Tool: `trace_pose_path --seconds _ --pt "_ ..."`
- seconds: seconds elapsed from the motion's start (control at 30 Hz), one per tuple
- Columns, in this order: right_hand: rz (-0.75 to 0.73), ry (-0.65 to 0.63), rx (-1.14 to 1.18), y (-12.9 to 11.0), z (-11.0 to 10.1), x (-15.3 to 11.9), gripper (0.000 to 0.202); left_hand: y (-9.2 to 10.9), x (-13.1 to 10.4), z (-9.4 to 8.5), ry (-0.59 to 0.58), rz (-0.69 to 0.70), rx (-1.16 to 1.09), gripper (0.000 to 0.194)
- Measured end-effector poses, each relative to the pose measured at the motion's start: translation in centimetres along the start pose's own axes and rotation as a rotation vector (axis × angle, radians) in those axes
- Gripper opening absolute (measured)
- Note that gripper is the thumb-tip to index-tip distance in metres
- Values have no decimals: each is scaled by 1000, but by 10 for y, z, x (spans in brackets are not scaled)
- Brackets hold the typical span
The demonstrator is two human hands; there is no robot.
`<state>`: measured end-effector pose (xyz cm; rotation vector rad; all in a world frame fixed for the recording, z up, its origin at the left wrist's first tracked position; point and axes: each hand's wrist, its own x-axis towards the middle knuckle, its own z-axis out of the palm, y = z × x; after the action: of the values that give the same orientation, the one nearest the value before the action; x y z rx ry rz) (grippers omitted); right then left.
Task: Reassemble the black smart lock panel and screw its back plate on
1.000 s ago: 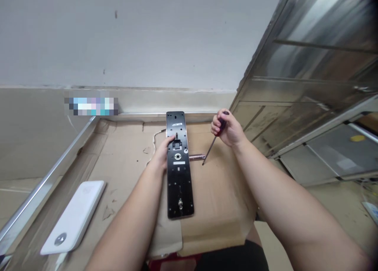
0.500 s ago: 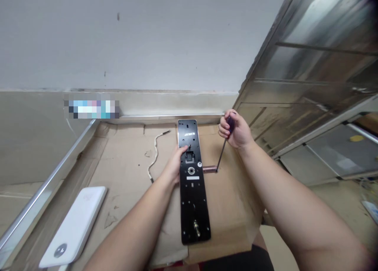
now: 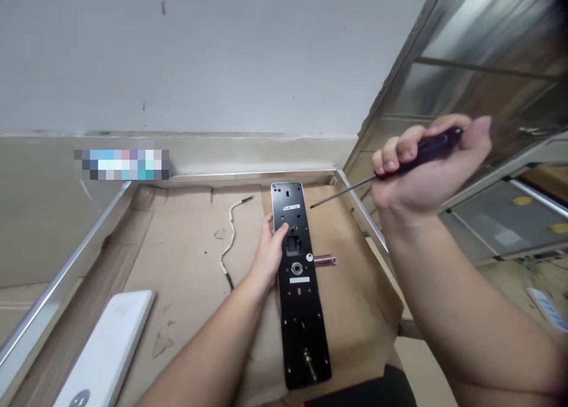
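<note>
A long black door lock panel point(image 3: 305, 330) lies on the cardboard, with screw holes, a round socket and a spindle showing. My left hand point(image 3: 265, 254) is closed on its left edge, thumb on the face. A copper-coloured handle point(image 3: 327, 260) sticks out from the panel's right side. Raised on the right, my right hand point(image 3: 419, 191) wraps round the dark handle of a screwdriver point(image 3: 423, 151). The screwdriver's shaft slants down to the left. Its tip looks apart from the panel, near the upper right edge.
Brown cardboard point(image 3: 186, 235) lines the metal-framed work surface. A white cable point(image 3: 231, 232) lies left of the panel, and a long white cover point(image 3: 106, 342) sits at the lower left. A wall point(image 3: 222, 70) rises behind; metal panelling point(image 3: 465, 58) stands at the right.
My right hand has swung up and to the right, carrying the screwdriver tip away from the copper-coloured handle. The panel and my left hand appear slightly further right in view.
</note>
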<state>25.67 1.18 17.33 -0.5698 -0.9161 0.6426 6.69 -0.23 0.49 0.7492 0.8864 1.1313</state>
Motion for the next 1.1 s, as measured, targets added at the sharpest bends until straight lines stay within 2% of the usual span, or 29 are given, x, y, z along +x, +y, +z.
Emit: trace_pose_path --seconds 0.13,0.23,0.33,0.43,0.6,0.73,0.87,0.97,1.1 --pt "103 -163 69 13 48 9 40 -2 2 -2 -66 68 35 67" --pt "63 -184 58 36 80 17 36 -2 4 -4 -74 146 153 69" --pt "24 -228 75 55 97 22 32 -4 6 -6 -78 222 231 66" --pt "11 -215 65 64 102 25 35 -8 7 -8 -86 245 191 67" --pt "12 -162 33 62 104 26 50 -10 7 -8 -56 261 121 70" --pt "8 -156 -102 59 104 25 54 -9 6 -6 -72 233 59 71" --pt "-60 -241 8 65 101 26 49 -8 6 -5 -80 185 -15 75" --pt "-100 -233 84 69 102 27 49 -7 5 -5 -79 124 -78 85" --pt "-66 -178 -28 67 106 24 55 -3 3 -6 -67 87 -95 92"
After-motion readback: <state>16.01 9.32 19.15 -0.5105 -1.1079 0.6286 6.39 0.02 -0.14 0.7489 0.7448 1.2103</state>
